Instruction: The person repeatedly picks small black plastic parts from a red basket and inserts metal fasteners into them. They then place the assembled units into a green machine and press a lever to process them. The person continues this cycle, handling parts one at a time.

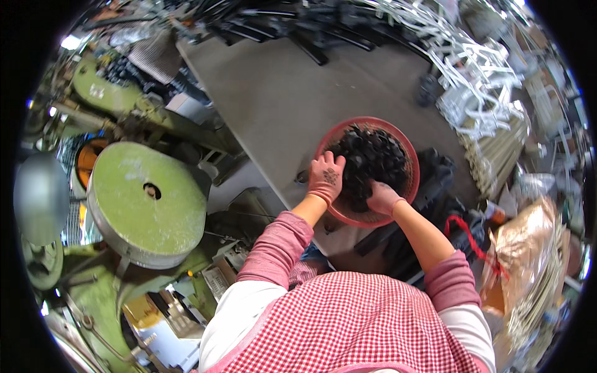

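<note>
A round red basket [413, 155] stands on the grey tabletop, heaped with small black pieces [376, 152] whose exact kind I cannot make out. My left hand [326, 177], in a pinkish glove with a dark print on its back, lies across the basket's left rim. Its fingers are apart and bent toward the heap, with nothing visible in them. On the near right side, my right hand [384, 199], gloved alike, reaches into the black pieces. The pile hides its fingertips, so any grip there cannot be seen.
A green machine with a big round cover [146, 202] stands left of the grey table [267, 93]. Long black parts [308, 46] lie along the far edge. White strips [479, 74] pile up at the far right. A brown wrapped bundle [525, 242] sits at the near right.
</note>
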`<state>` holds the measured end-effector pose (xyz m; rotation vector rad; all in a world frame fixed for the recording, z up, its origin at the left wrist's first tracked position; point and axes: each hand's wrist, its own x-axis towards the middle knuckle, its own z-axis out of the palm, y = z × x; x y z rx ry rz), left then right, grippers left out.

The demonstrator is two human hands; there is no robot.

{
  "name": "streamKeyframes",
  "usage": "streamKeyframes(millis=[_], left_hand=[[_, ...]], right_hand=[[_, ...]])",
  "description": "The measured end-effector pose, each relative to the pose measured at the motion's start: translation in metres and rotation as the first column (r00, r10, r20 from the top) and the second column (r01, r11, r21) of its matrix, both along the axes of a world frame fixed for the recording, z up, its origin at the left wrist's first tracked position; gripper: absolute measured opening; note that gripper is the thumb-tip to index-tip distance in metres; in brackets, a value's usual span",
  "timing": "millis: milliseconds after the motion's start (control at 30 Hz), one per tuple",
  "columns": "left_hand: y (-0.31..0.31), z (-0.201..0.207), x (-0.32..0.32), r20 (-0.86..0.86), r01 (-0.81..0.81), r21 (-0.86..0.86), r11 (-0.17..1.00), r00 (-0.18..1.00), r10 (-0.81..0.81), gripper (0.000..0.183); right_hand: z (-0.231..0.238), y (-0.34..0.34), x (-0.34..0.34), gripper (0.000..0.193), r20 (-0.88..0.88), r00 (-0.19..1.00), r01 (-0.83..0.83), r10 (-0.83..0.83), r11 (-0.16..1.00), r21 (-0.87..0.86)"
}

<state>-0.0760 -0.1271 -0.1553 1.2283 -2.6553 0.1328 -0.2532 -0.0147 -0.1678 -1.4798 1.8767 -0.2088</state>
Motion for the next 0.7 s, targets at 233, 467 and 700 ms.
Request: streamKeyframes(millis=[233,467,700], left_hand=[[0.000,-0.004,-0.001,-0.142,0.116,-0.017,0.993,0.983,-0.117,0.006],[0.003,0.014,0.014,-0.537,0.204,0.153,0.967,0.838,-0.092,0.031],[0.006,0.011,0.014,-0.669,0.210,0.149,0.966,0.741,-0.058,0.030]], right_hand=[[-0.020,0.016,0.011,0.036,0.537,0.747,0.513,-0.391,0.853,-0.092],[0.004,0.005,0.022,0.040,-0.408,0.861,-0.230,0.302,0.949,0.216],[0.032,-0.011,0.037,0.095,-0.167,0.966,-0.163,0.198,0.966,0.202]])
